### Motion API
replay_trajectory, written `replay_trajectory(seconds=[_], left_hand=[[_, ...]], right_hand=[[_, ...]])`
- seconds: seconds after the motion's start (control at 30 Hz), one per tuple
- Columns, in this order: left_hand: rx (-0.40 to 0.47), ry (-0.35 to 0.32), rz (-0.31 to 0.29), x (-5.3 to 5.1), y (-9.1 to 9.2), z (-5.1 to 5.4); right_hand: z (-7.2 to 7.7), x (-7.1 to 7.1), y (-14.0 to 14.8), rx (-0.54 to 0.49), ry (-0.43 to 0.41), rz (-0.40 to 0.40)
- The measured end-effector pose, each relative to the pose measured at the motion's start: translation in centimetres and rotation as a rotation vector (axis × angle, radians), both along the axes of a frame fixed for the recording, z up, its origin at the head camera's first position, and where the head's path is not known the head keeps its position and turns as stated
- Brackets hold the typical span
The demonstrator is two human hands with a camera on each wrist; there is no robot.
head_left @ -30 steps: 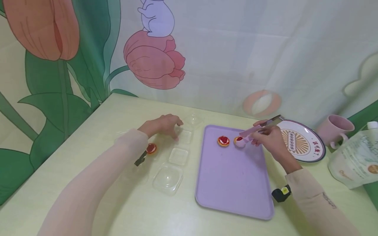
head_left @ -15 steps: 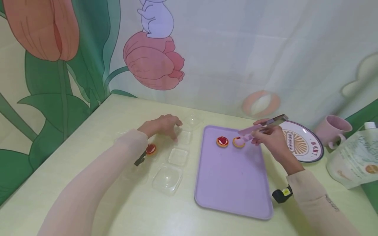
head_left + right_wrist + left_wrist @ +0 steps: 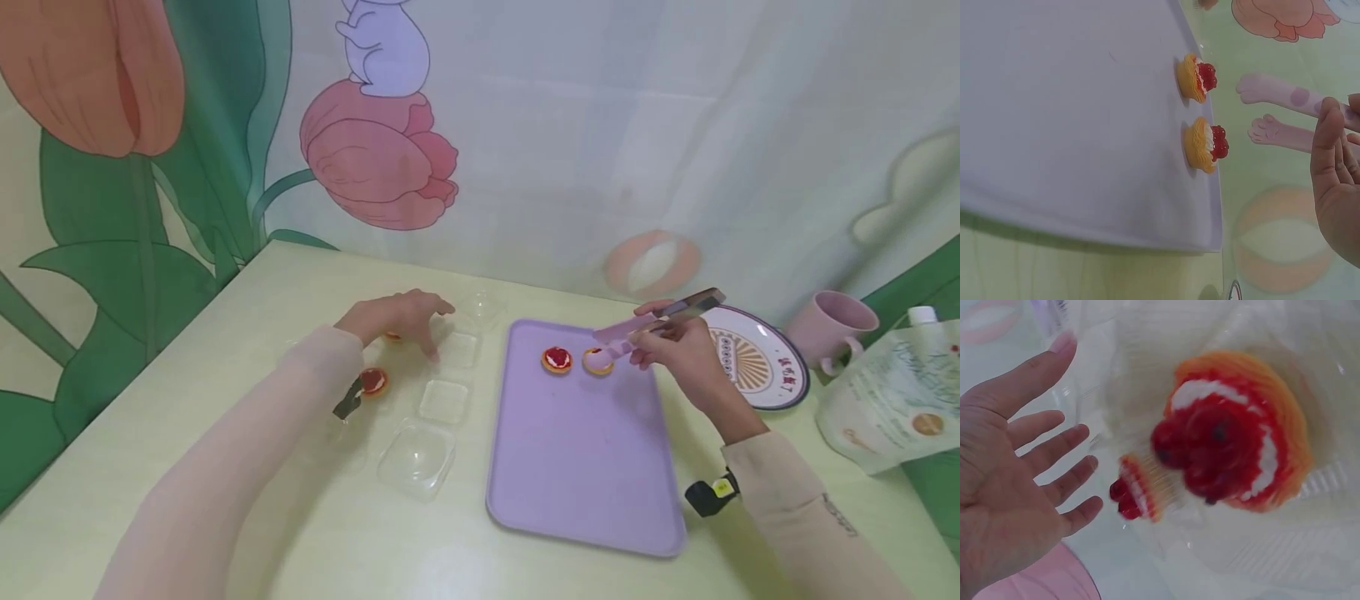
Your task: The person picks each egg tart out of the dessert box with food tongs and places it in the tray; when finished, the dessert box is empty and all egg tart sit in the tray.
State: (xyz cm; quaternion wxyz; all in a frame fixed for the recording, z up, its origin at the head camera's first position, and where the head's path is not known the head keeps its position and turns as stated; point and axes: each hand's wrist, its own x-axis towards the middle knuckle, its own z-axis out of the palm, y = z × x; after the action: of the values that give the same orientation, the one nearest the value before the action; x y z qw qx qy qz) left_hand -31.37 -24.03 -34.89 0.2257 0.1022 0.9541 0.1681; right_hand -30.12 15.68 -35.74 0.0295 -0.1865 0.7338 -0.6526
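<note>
My right hand point(image 3: 686, 350) holds tongs point(image 3: 1279, 90) with pink paw-shaped tips, spread apart. In the right wrist view, the tips hang above two berry tarts, clear of them: one tart point(image 3: 1194, 78) and another tart point(image 3: 1205, 147) stand on a lilac tray point(image 3: 585, 467), near its far edge. My left hand point(image 3: 408, 321) has its fingers spread and holds nothing, beside a clear plastic container point(image 3: 442, 402) with square hollows. Below the left wrist sits a tart point(image 3: 1241, 431) in clear plastic; a second tart point(image 3: 1134, 490) lies farther off, partly hidden by the hand in the head view.
Right of the tray are a white patterned plate point(image 3: 757, 358), a pink mug point(image 3: 832, 325) and a white pouch point(image 3: 892, 400) with a spout cap. A printed curtain point(image 3: 540, 150) hangs behind the table point(image 3: 247, 375).
The tongs have risen slightly off the right-hand tart, so more of it shows. The left hand stays about where it was. The head view has shifted a little to the right.
</note>
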Motion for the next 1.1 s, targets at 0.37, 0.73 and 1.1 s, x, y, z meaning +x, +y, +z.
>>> replay_trajectory(seconds=[0.37, 0.73, 1.1], left_hand=[[0.052, 0.125, 0.034, 2.7, -4.0, 3.2], [0.054, 0.185, 0.026, 8.3, -7.9, 1.6], [0.083, 0.197, 0.006, 10.4, -9.3, -0.2]], right_hand=[[1.3, 0.3, -1.5, -0.032, -0.005, 0.026], [2.4, 0.3, -6.9, -0.032, 0.008, 0.155], [3.3, 0.7, -12.7, 0.064, 0.012, 0.239]])
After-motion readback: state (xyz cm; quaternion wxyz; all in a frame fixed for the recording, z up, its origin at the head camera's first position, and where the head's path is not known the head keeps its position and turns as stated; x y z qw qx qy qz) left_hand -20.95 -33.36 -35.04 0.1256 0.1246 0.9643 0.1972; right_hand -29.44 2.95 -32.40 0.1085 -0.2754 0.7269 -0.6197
